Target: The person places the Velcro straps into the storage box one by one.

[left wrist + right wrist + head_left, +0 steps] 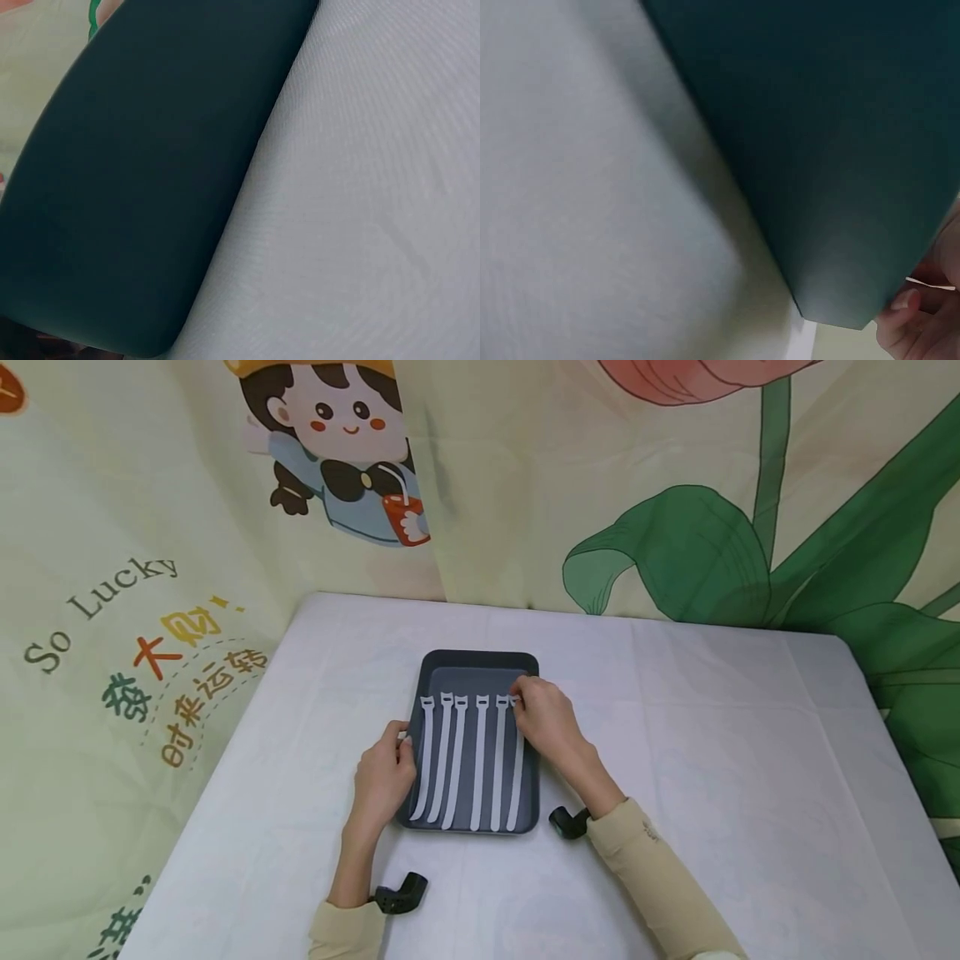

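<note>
On the white table lies a dark grey tray (480,660), holding several white slotted-head straps (480,760) side by side, tails toward the person. At the right of the row, my right hand (551,714) pinches the head of the last strap (517,777). The right wrist view shows curled fingers (904,319) beside the tray's dark outer wall (817,187). My left hand (384,777) is curled against the tray's left edge, with a small white strap end showing between thumb and finger. In the left wrist view, the tray's side (150,165) hides that hand.
A white cloth covers the table (712,777). Behind it hangs a printed curtain (510,485) with a cartoon figure and green leaves. Small black wrist cameras sit by the left wrist (402,893) and the right wrist (570,822).
</note>
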Tool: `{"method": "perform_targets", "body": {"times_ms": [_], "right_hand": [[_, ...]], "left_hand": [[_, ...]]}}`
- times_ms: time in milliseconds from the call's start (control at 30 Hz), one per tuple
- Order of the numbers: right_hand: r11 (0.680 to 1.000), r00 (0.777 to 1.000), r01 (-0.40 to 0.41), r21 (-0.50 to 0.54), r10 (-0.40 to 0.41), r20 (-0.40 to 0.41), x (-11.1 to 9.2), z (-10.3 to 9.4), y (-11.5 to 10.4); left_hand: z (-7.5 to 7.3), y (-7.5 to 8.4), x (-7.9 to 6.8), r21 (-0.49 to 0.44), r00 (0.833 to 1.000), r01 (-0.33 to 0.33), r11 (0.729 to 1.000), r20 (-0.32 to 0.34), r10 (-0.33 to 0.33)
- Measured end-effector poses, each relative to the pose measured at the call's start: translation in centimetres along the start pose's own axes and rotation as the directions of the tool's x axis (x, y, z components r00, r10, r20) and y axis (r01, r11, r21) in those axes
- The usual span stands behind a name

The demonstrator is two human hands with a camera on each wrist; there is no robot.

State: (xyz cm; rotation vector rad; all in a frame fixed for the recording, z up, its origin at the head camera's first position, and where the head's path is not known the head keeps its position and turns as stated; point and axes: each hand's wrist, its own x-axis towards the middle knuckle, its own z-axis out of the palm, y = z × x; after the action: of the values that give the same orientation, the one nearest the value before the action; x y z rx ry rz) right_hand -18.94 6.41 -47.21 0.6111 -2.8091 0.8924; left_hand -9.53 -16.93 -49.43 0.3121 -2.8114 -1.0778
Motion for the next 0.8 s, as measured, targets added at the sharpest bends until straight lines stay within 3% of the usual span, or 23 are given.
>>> {"method": "perform_targets", "body": {"times_ms": [600, 800], "right_hand": [[0.990, 0.999, 0.039, -0.134, -0.035, 0.035, -0.8, -0.2, -0.1], [0.987, 0.995, 0.093, -0.130, -0.097, -0.022, -1.3, -0.4, 0.4]], "left_hand": [[0.3, 0.4, 0.3, -0.007, 1.000, -0.005, 1.000, 0.006, 0.005], [0.1, 0.4, 0.5, -0.016, 0.999, -0.007, 1.000, 0.045, 0.008]]}}
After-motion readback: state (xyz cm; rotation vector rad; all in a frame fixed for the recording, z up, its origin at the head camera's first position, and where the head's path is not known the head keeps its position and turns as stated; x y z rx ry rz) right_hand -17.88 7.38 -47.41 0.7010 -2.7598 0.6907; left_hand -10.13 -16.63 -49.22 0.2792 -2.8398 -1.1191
